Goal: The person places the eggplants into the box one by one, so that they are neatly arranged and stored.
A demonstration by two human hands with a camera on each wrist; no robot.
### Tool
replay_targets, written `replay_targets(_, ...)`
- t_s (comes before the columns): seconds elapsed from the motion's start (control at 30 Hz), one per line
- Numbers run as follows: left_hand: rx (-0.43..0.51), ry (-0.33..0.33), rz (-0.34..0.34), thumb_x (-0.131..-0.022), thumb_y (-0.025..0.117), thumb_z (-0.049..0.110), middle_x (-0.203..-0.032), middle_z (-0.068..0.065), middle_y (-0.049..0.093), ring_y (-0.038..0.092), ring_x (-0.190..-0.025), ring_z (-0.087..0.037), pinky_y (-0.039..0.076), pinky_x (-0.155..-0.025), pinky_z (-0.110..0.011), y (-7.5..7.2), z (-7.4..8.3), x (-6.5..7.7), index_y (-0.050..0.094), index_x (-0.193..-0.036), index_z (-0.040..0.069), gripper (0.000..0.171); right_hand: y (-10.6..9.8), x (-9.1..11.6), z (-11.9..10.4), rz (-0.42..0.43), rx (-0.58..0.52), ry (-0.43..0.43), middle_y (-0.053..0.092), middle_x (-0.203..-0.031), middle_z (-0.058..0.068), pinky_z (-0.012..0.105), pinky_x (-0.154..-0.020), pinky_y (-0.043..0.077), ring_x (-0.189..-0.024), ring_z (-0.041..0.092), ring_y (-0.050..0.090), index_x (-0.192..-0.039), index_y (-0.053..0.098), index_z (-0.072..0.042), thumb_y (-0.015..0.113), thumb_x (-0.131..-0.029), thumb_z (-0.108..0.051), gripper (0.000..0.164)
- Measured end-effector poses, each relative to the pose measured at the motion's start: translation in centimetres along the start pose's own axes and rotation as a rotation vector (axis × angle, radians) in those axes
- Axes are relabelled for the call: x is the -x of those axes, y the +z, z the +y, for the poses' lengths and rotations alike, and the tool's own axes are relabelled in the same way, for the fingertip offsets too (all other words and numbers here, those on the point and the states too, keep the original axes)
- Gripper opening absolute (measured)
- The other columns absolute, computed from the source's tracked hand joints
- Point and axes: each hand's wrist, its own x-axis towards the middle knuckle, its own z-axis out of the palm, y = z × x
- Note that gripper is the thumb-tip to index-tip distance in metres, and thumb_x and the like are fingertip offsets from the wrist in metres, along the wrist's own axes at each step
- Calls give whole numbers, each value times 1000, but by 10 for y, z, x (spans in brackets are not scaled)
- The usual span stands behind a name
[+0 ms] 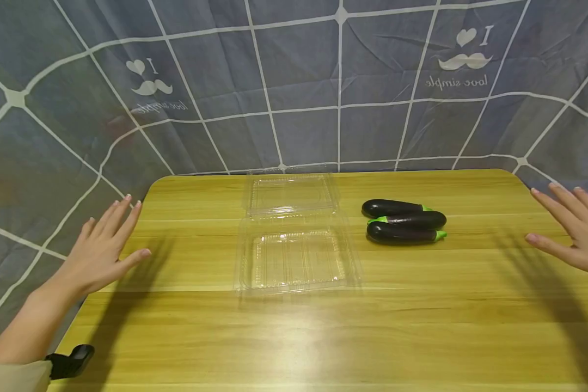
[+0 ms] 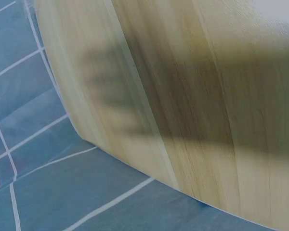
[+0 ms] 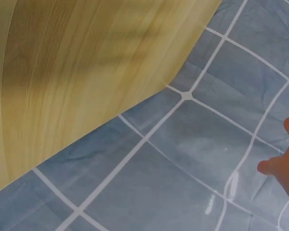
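Observation:
Over the table's left edge my left hand (image 1: pixel 100 256) is held with its fingers spread, touching nothing. My right hand (image 1: pixel 578 234) hovers the same way by the right edge, fingers apart and nothing in them; part of it also shows at the right of the right wrist view. Between the hands, a clear plastic clamshell box (image 1: pixel 296 288) lies with its lid (image 1: pixel 291 196) folded back toward the far edge. To the right of the box, three dark eggplants lie side by side: a back one (image 1: pixel 389 208), a middle one (image 1: pixel 418 219) and a front one (image 1: pixel 402 233).
The wooden table (image 1: pixel 294 337) has rounded far corners. A grey-blue curtain (image 1: pixel 304 76) with white grid lines hangs behind it and along both sides. A black wrist strap (image 1: pixel 71 362) is on the left forearm. Both hands cast shadows on the wood.

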Motion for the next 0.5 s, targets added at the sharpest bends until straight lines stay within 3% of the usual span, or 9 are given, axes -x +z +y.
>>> replay_targets(0.1, 28, 18, 10, -91, 52, 49, -156, -4, -3, 7, -140, -35, 12, -98, -70, 0, 2, -2, 0, -151, 18, 85, 0, -3, -4, 17, -47, -5, 20, -145, 31, 49, -112, -1, -139, 38, 7, -150, 20, -14, 56, -88, -51, 81)
replay_targets(0.27, 131, 43, 26, -88, 61, 41, -152, -16, 19, 30, -125, -48, 25, -92, -65, -1, 7, -6, 7, -151, 17, 87, -1, -8, -14, 1, -49, 65, 29, -142, 30, 72, -96, 16, -129, 51, 23, -148, 26, -15, 67, -83, -40, 81)
replay_targets(0.33, 210, 25, 7, -88, 62, 36, -149, -21, 24, 32, -122, -50, 26, -92, -65, -3, 11, -8, 6, -151, 17, 86, -2, -11, -17, -5, -52, 63, 36, -136, 32, 71, -95, 20, -123, 53, 31, -147, 28, -13, 68, -83, -36, 79)
replay_targets(0.5, 487, -35, -33, -92, 59, 17, -144, -24, 29, 34, -120, -49, 29, -86, -65, -3, 26, -14, 4, -151, 23, 81, -3, -21, -28, -4, -188, 25, 47, -121, 37, 62, -100, 23, -108, 55, 41, -140, 39, -2, 73, -80, -21, 71)
